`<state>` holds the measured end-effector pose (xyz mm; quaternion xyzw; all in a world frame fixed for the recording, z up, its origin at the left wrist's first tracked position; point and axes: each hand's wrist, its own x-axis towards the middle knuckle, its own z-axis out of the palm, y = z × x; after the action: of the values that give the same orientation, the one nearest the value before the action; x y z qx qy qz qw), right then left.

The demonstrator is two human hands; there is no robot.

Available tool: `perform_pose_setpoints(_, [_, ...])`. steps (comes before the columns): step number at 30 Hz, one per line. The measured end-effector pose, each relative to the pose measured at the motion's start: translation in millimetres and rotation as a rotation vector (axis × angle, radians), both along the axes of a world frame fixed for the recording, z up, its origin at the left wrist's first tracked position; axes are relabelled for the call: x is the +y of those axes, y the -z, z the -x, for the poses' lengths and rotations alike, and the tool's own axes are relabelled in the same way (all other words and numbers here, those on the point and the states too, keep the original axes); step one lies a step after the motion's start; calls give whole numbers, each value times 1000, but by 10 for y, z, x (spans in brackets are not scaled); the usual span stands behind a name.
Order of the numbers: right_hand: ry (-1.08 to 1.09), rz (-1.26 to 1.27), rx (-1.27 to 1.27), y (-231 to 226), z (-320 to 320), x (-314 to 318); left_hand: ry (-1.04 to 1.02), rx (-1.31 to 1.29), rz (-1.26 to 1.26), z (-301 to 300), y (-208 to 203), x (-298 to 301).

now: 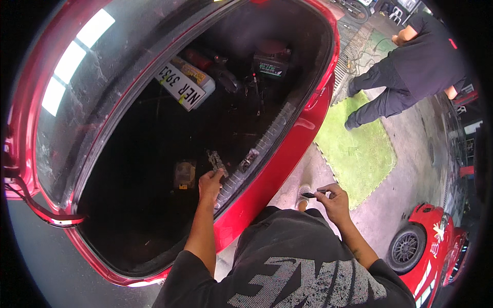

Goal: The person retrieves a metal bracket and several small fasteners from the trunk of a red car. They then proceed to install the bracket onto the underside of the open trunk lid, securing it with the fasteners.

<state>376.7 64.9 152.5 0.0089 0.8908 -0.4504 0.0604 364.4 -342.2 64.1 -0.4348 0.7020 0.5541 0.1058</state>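
Inside the open trunk of a red car, my left hand (209,186) is closed on a small greyish, mottled part (215,160), whose exact kind I cannot make out. It is over the dark trunk floor, close to the rear sill (233,182). A metal trunk latch (249,160) sits on that sill, right of the hand. To the hand's left lies a small clear box (185,173) with a yellow patch. Outside the trunk, my right hand (335,204) pinches a slim black piece (310,195), its kind unclear, in front of my body.
Deeper in the trunk lie a licence plate (181,88), a battery (271,65) and loose items. The red bumper (277,174) runs between my hands. Another person (405,66) stands on a green mat (359,149) to the right. A red car's wheel (405,247) is at lower right.
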Motion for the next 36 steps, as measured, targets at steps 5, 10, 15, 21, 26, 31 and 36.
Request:
perform_pose_setpoints(5, [74, 102, -271, 24, 221, -159, 54, 69, 50, 33, 430, -396])
perform_pose_setpoints(10, [15, 292, -269, -42, 550, -515, 38, 127, -1, 507, 879, -637])
perform_pose_setpoints(15, [-53, 331, -320, 13, 904, -643, -162, 78, 104, 451, 1574, -835])
perform_pose_setpoints(21, [-111, 341, -558, 239, 1607, -762, -602, 141, -229, -245, 622, -568])
perform_pose_setpoints(26, [-327, 360, -784, 899, 2428, -1278, -927, 197, -209, -849, 333, -336])
perform_pose_setpoints(31, [-701, 384, -667, 1829, 2853, -2221, -1187, 329, -239, -777, -251, 346])
perform_pose_setpoints(36, [-739, 104, -708, 1791, 2763, -2251, -1263, 320, -310, -580, -553, 976])
